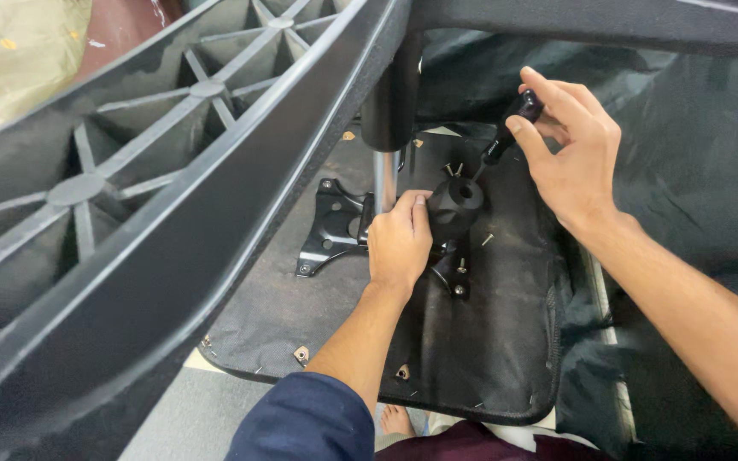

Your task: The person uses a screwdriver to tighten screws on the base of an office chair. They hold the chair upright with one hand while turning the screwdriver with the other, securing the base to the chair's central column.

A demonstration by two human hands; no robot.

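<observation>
Head view: a ribbed black plastic chair-base arm (pixel 130 196) crosses the foreground and hides much of the scene; its ends are cut off. Behind it, the chrome gas-lift column (pixel 384 179) shows only partly. The left hand (pixel 399 243) has its grip closed around a round black plastic knob (pixel 457 205) on the black metal seat mechanism plate (pixel 330 230), which lies on the black fabric underside of the upturned seat (pixel 471 341). The right hand (pixel 570 158) has its grip clamped on one black-handled screwdriver (pixel 510 128), tip pointing towards the knob. Two hands, one screwdriver, one knob; small screws nearby are hard to count.
</observation>
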